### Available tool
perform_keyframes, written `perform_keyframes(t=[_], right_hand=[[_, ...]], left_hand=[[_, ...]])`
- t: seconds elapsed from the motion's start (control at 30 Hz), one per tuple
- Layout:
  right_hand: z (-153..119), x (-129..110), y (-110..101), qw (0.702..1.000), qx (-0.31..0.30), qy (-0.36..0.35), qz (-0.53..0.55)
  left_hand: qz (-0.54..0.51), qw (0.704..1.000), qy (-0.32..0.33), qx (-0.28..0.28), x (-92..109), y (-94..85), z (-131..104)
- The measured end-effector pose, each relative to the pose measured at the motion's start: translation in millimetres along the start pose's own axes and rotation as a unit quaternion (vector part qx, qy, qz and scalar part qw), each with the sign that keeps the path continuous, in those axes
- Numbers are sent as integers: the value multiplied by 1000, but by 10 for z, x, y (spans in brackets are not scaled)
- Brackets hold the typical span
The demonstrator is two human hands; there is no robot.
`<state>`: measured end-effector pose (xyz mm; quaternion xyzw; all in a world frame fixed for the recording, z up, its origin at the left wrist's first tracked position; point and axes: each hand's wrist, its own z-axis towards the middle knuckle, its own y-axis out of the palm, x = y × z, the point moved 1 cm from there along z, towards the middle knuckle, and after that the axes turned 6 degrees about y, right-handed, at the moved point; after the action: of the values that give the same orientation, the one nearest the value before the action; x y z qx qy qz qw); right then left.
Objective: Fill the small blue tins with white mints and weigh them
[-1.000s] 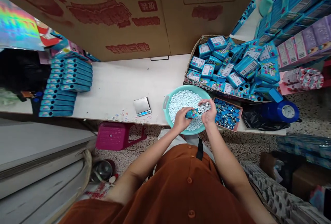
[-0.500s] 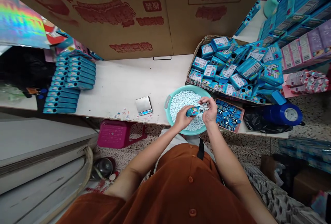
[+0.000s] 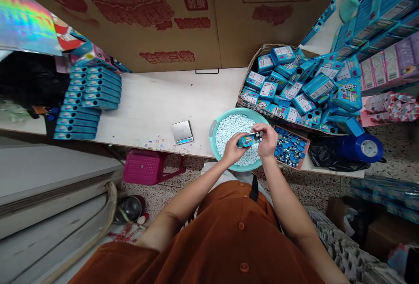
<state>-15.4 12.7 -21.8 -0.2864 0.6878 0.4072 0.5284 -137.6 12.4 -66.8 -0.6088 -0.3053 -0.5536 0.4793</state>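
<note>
My left hand (image 3: 233,149) is wrapped round a small blue box (image 3: 248,140), held on its side above a turquoise basin (image 3: 213,144). Pale blue-white candies (image 3: 233,127) fill much of the basin. At the right end of the box, my right hand (image 3: 267,140) is cupped with its fingers curled round a few of the candies. Its fingertips are close to the box's end. Just right of the basin, a shallow pink box (image 3: 307,153) holds many round blue and silver caps (image 3: 290,146).
A carton (image 3: 244,78) heaped with blue boxes stands behind the basin. A small scale (image 3: 182,132) lies to the left, with stacked blue boxes (image 3: 77,122) farther left. A large cardboard box (image 3: 176,26) stands at the back. A pink stool (image 3: 144,167) is below the table edge.
Fewer candies show in my right hand, which has closed in more round the end of the blue box. The view has shifted slightly.
</note>
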Motion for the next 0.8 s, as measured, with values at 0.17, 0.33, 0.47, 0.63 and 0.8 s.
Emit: perform_keyframes(t=[0.17, 0.33, 0.47, 0.63, 0.8], right_hand=[[-15, -53, 70, 999, 21, 24, -3], [37, 114, 56, 996, 57, 68, 8], [-39, 124, 62, 997, 57, 58, -13], [-93, 126, 34, 995, 74, 66, -3], [6, 453, -241, 978, 128, 159, 45]], left_hand=[[-41, 999, 25, 26, -58, 28, -15], [-26, 999, -10, 19, -220, 65, -43], [-34, 999, -12, 20, -187, 30, -68], [-31, 999, -14, -20, -122, -10, -72], [-57, 997, -52, -10, -159, -153, -188]])
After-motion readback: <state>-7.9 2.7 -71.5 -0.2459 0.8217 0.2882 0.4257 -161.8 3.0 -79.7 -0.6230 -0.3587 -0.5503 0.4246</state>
